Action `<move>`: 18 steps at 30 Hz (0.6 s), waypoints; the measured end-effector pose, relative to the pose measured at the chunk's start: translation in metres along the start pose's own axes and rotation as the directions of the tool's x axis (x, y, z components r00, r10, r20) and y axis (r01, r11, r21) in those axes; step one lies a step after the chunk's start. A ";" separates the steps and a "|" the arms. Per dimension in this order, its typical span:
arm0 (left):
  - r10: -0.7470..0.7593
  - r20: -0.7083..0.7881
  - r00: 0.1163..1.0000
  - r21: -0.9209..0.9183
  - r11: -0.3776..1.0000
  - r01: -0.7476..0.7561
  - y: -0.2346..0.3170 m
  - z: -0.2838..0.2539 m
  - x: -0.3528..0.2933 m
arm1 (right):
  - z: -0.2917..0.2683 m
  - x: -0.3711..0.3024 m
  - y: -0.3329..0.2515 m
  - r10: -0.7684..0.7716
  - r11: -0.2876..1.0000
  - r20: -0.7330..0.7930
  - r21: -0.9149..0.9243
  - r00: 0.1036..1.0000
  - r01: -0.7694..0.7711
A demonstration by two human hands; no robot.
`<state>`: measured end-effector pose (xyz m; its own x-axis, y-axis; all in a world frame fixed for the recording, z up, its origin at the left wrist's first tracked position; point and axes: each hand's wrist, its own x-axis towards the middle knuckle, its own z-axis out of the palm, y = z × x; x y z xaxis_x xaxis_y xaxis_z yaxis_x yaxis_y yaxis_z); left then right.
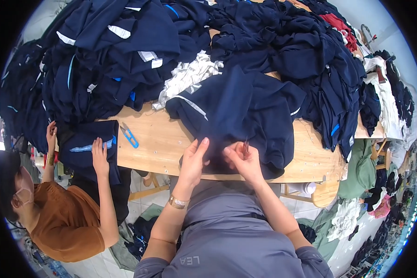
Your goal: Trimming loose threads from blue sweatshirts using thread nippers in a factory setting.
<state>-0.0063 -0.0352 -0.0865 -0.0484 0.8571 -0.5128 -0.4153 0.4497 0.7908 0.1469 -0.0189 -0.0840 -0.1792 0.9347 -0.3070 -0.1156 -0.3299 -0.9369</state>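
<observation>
A navy garment (245, 106) with white strips at its edges lies bunched on the wooden table in front of me. At its near edge, my left hand (193, 162) is closed on the navy cloth, thumb uppermost. My right hand (243, 161) is a short way to the right, fingers curled around small dark-tipped thread snips (246, 145). The tips point up and away from me, over the cloth. Most of the snips is hidden inside my fingers.
Heaps of navy garments (125, 41) cover the table's far side, with a white fabric pile (190, 74) between. Blue-handled snips (130, 137) lie on the wooden table (157, 139). At left, a co-worker (69, 217) has both hands at a folded navy piece (88, 139).
</observation>
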 end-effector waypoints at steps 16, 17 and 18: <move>0.154 0.006 0.988 -0.357 0.923 -0.142 -0.006 0.002 0.001 | 0.007 0.012 0.001 -0.315 0.898 0.035 -0.314 0.949 0.309; 0.198 -0.025 0.980 -0.313 0.929 -0.195 -0.008 0.001 0.003 | 0.006 0.010 -0.001 -0.318 0.874 0.052 -0.372 0.947 0.314; 0.198 -0.026 0.980 -0.313 0.929 -0.196 -0.008 0.001 0.002 | 0.006 0.008 -0.004 -0.325 0.856 0.063 -0.405 0.944 0.321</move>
<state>-0.0027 -0.0366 -0.0939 -0.1534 0.9225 -0.3542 -0.6606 0.1708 0.7310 0.1398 -0.0112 -0.0818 -0.1928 0.9809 0.0250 0.2393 0.0717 -0.9683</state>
